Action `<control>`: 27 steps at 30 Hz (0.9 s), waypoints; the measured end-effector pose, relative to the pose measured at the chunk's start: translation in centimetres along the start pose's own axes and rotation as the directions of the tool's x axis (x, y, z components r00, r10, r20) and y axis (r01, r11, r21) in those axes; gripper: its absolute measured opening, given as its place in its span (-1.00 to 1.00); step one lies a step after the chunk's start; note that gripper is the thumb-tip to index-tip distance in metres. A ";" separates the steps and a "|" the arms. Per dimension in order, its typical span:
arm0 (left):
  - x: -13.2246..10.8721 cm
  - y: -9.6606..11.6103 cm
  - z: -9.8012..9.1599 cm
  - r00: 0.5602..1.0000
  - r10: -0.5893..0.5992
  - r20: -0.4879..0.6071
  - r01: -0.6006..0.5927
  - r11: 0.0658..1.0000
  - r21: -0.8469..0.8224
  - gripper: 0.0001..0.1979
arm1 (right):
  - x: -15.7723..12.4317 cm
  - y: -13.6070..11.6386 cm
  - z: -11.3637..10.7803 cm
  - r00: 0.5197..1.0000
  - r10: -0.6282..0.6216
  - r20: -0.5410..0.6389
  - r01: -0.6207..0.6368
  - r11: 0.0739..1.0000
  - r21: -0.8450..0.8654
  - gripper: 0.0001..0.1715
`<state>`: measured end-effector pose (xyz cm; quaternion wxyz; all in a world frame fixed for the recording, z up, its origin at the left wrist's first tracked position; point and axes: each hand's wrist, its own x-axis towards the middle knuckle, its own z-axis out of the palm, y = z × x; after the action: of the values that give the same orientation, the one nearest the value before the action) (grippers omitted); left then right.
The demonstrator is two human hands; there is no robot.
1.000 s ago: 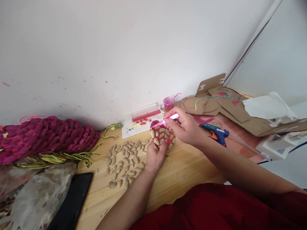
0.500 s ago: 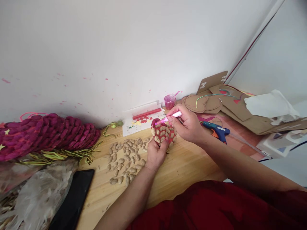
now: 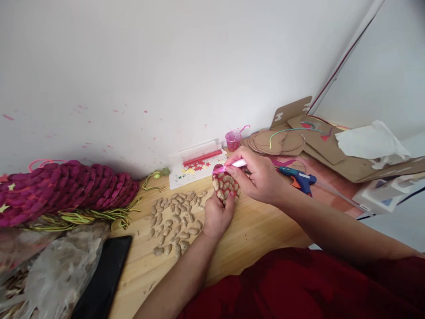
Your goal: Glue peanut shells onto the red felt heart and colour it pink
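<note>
My left hand [image 3: 217, 217] grips the lower edge of a red piece covered with peanuts [image 3: 226, 183], holding it above the wooden table. In my right hand [image 3: 260, 177] is a slim brush with a white handle [image 3: 239, 163] and a pink front part; its tip is at the upper left of the peanut piece. Part of that piece's right side is hidden behind my right hand. Loose peanuts [image 3: 175, 219] lie on the table to the left of my left hand. Behind my hands stands a small cup of pink paint [image 3: 233, 140].
Magenta peanut pieces [image 3: 76, 190] with yellow-green strings are stacked at the left, near a plastic bag [image 3: 63, 261] and a black flat object [image 3: 102, 279]. Paper with stars [image 3: 175, 177] lies by the wall. A blue glue gun [image 3: 300, 178] and cardboard [image 3: 318, 144] are at the right.
The peanut piece has turned and tilted in my left hand. My right hand has shifted slightly with the brush, which now lies more level. The camera view has moved slightly.
</note>
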<state>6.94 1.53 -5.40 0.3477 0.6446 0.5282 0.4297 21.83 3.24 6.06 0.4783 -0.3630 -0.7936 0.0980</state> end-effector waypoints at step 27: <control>0.1 0.0 0.0 1.000 0.026 -0.008 -0.026 0.999 -0.036 -0.72 | 1.4 0.4 -0.8 0.995 -0.034 0.092 0.038 0.998 -0.041 -0.96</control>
<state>7.01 1.63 -5.36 0.3517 0.6435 0.5132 0.4459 22.27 4.29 7.27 0.4353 -0.3540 -0.8230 0.0889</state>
